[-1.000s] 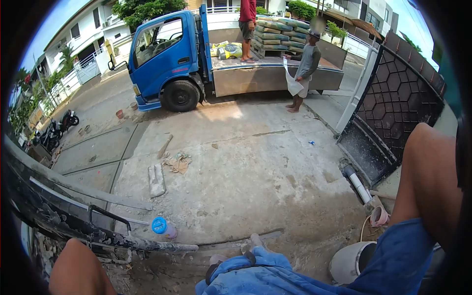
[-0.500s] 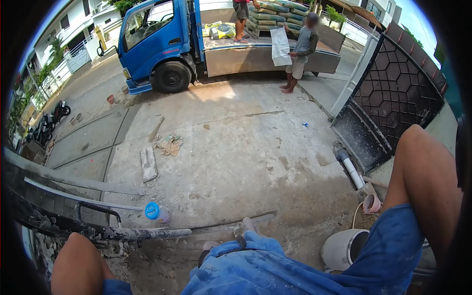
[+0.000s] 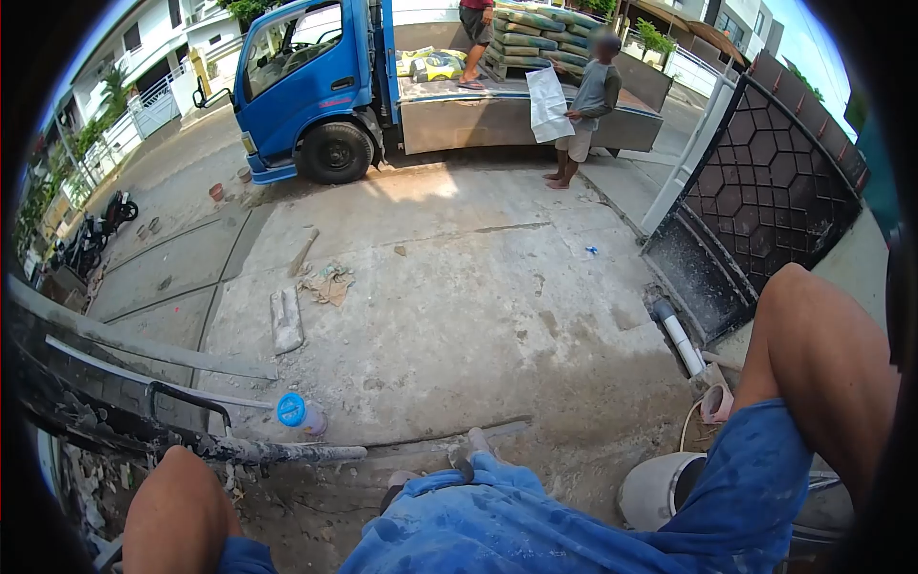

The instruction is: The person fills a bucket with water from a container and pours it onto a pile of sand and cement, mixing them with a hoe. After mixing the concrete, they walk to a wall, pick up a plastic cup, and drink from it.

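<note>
Truck's the biggest thing in shot: blue truck (image 3: 306, 86) parked far across the concrete yard (image 3: 478, 297), flatbed stacked with sacks (image 3: 535, 33). It now sits higher in the view and gets clipped at the top, so the head has dipped a bit over the last second. The dark gate (image 3: 775, 182) leans open on the right, same as before.

Near edge is all the wearer: right leg (image 3: 822, 364) bent up on the right, left knee (image 3: 182, 507) poking in at the bottom left, dusty blue shorts (image 3: 535, 531) in between. Knee and shorts fill more of the frame than a second ago.

Left hand and right hand are both out of shot, so I can't tell if the fingers are spread, pressed together or pinching anything.

Far off, one person (image 3: 475, 29) stands on the flatbed. Another person (image 3: 585, 105) stands beside it and has lifted a white sheet (image 3: 549, 103) from hip level up to the chest.

Close stuff hasn't budged. The grey bucket (image 3: 660, 488) sits just beside the right thigh, partly hidden by the shorts. A white pipe (image 3: 677, 337) lies by the foot of the gate. The blue-capped bottle (image 3: 296, 411) stands near left, just past a crusty metal bar (image 3: 277, 452). The pink cup (image 3: 715, 404) is tucked beside the right leg, near the pipe's end.

So nothing nearby shows any sign of being handled; only the viewpoint and that sheet have shifted.
</note>
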Demonstrator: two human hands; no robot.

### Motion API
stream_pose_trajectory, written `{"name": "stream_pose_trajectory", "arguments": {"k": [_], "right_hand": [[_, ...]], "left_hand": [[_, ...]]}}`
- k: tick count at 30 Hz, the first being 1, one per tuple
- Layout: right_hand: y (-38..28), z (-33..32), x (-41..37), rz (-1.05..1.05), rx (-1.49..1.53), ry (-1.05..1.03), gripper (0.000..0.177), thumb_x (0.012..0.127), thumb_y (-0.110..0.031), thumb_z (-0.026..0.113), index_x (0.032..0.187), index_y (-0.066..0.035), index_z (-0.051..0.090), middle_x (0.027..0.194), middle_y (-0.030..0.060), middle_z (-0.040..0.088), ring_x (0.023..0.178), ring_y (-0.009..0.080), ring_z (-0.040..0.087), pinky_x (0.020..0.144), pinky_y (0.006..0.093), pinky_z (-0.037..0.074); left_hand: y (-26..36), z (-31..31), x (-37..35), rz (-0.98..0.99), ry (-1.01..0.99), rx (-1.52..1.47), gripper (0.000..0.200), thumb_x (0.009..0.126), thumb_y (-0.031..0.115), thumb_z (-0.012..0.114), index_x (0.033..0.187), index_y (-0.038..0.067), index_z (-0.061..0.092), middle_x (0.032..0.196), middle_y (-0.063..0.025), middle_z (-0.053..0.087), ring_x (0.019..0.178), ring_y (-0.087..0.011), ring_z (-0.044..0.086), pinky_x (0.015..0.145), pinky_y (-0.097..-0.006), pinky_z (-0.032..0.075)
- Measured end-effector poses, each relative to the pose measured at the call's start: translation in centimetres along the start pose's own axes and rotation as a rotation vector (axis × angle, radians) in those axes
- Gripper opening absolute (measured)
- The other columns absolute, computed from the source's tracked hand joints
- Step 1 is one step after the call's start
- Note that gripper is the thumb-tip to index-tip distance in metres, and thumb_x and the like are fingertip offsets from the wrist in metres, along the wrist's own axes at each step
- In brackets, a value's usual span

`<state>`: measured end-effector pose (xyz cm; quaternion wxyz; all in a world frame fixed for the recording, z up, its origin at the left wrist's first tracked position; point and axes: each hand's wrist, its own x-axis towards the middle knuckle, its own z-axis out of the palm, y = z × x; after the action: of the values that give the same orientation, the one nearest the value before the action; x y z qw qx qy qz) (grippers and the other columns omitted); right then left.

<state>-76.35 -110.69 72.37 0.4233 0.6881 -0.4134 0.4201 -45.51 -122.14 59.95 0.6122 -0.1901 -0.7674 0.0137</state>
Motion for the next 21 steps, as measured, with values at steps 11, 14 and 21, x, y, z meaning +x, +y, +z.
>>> {"name": "stream_pose_trajectory", "arguments": {"k": [11,14,21], "right_hand": [[0.6,-0.6,-0.6,-0.011,0.012,0.038,0.043,0.085,-0.035,0.063,0.119,-0.010,0.058,0.117,0.0115,0.063,0.092,0.0233,0.063,0.091,0.0414,0.040],[0.5,-0.6,-0.5,-0.025,0.009,0.045,0.044,0.084,-0.035,0.064,0.120,-0.010,0.058,0.118,0.0117,0.063,0.093,0.0237,0.063,0.092,0.0422,0.040],[-1.0,-2.1,-0.6,-0.086,0.058,0.117,0.046,0.083,-0.037,0.065,0.120,-0.011,0.058,0.120,0.0120,0.062,0.094,0.0247,0.063,0.094,0.0440,0.039]], "left_hand": [[0.6,1.2,-0.6,-0.011,0.008,-0.037,0.047,0.091,0.037,0.057,0.113,-0.005,0.053,0.108,-0.0195,0.055,0.110,-0.0294,0.052,0.092,-0.0457,0.045],[0.4,1.4,-0.9,-0.006,0.012,-0.055,0.047,0.091,0.037,0.057,0.113,-0.005,0.053,0.108,-0.0194,0.055,0.110,-0.0293,0.052,0.092,-0.0457,0.045],[-0.2,2.0,-1.6,-0.027,0.029,-0.119,0.048,0.091,0.037,0.056,0.113,-0.005,0.053,0.108,-0.0193,0.055,0.110,-0.0291,0.052,0.091,-0.0458,0.045]]}}
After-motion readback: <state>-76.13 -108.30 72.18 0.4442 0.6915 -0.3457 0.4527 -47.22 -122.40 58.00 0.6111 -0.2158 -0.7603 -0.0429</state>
